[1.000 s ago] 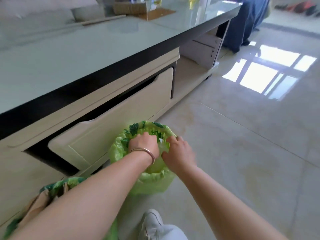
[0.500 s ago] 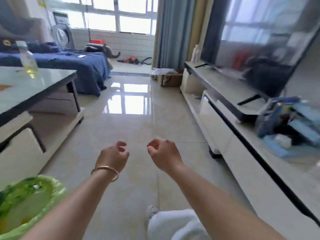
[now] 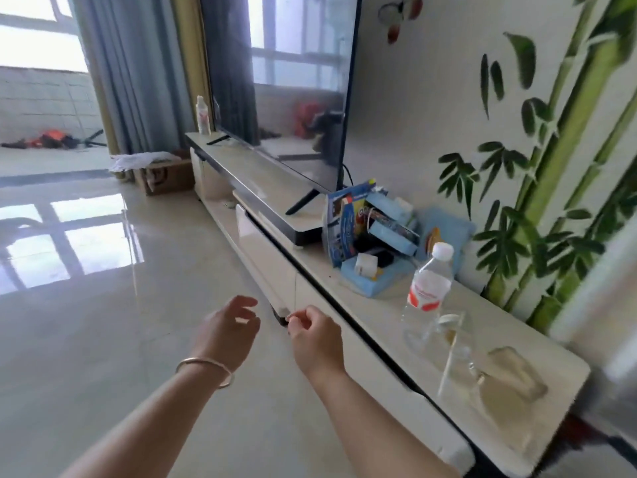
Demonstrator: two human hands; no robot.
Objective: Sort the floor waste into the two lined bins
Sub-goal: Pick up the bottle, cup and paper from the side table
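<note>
Both hands are out in front, over the pale tiled floor [image 3: 86,339], and neither is carrying anything. The left hand [image 3: 227,331], the one with the bangle [image 3: 206,369] on its wrist, has its fingers loosely curled and apart, an empty, relaxed grip. The right hand [image 3: 315,338] hangs just beside it, fingers curled in a little more, thumb and forefinger close together near the tip; whether a scrap is nipped there is too small to tell, so call that grip loose and apparently empty.

Where's the waste? None shows on the stretch of floor in view, and neither lined bin is in view either. To the right runs the long low TV cabinet [image 3: 344,298], with a water bottle [image 3: 429,288] standing upright on its near end and a heap of blue boxes [image 3: 372,236] further along by the television [image 3: 282,81]. Far off to the left, a cardboard box [image 3: 169,175] sits at the curtain.

So this reads as the hunting step: looking for the next piece. Doing it well means sweeping the gaze low along the cabinet's foot and the far floor, keeping the hands free and ready, and deciding which bin a find belongs to before walking it back.
</note>
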